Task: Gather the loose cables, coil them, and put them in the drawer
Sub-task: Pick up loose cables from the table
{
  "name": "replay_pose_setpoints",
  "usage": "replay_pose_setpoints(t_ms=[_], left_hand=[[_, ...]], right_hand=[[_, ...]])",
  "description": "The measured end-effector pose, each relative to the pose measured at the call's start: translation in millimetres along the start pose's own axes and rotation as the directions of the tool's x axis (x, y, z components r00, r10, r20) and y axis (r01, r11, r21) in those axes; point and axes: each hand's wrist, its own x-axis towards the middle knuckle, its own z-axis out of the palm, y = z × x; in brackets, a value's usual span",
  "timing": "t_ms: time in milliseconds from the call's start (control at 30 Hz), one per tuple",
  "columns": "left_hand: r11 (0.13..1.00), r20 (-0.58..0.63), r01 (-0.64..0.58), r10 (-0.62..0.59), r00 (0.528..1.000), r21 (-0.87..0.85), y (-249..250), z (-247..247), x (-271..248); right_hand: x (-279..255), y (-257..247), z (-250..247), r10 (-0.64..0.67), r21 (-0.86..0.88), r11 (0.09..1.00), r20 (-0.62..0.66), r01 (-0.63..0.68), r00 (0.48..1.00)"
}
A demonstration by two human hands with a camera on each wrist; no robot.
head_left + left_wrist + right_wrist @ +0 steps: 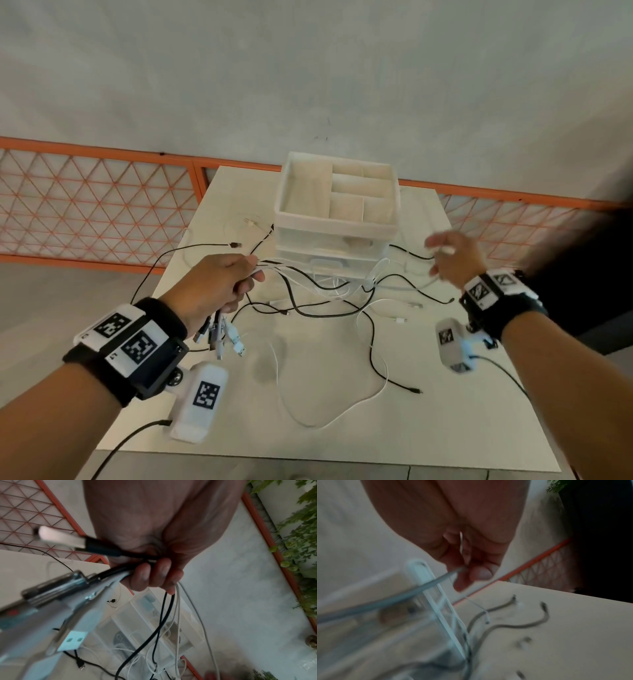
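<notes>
Several black and white cables (pixel 329 301) lie tangled on the white table (pixel 445 428) in front of a white drawer unit (pixel 337 226). My left hand (pixel 219 287) grips a bundle of cable ends (pixel 154 558); USB plugs (pixel 226 337) hang below the fist. In the left wrist view the fingers (pixel 150 574) curl round black and white cords. My right hand (pixel 452 260), blurred, is raised right of the unit and pinches a white cable (pixel 423 586) between thumb and fingers (pixel 481 572). The unit's front drawer (pixel 329 270) looks shut.
The unit's top tray (pixel 298 192) has open compartments. An orange lattice fence (pixel 96 202) runs behind the table. Loose cable ends (pixel 414 390) reach toward the table's right side. Floor lies to the left and front of the table.
</notes>
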Motion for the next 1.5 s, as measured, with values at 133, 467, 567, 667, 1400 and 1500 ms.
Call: replay_pose_setpoints(t_ms=[133, 467, 567, 667, 1400, 1500], left_hand=[[1.000, -0.008, 0.003, -0.003, 1.000, 0.014, 2.2, 2.4, 1.0], [0.966, 0.225, -0.212, 0.175, 0.958, 0.150, 23.7, 32.8, -15.0], [0.935, 0.310, -0.278, 0.203, 0.929, 0.221, 25.4, 20.4, -25.6], [0.853, 0.305, -0.217, 0.072, 0.950, 0.474, 11.0, -3.0, -27.8], [0.993, 0.016, 0.117, -0.117, 0.993, 0.029, -14.8, 8.0, -4.8], [0.994, -0.001, 0.106, -0.106, 0.994, -0.014, -8.2, 9.9, -2.5]], right_hand=[[-15.3, 56.3, 37.5, 0.300, -0.384, 0.907, 0.302, -0.172, 0.905], [-131.7, -76.5, 82.8, -0.323, 0.150, 0.945, 0.564, 0.290, 0.760], [-115.3, -61.9, 94.4, -0.066, 0.014, 0.997, 0.555, 0.070, 0.830], [-94.4, -36.7, 77.8, -0.139, -0.118, 0.978, 0.241, 0.172, 0.960], [-134.1, 20.9, 108.2, -0.230, -0.380, 0.820, 0.466, 0.428, 0.854], [-120.1, -28.0, 72.5, -0.461, -0.138, 0.853, 0.258, 0.504, 0.849]])
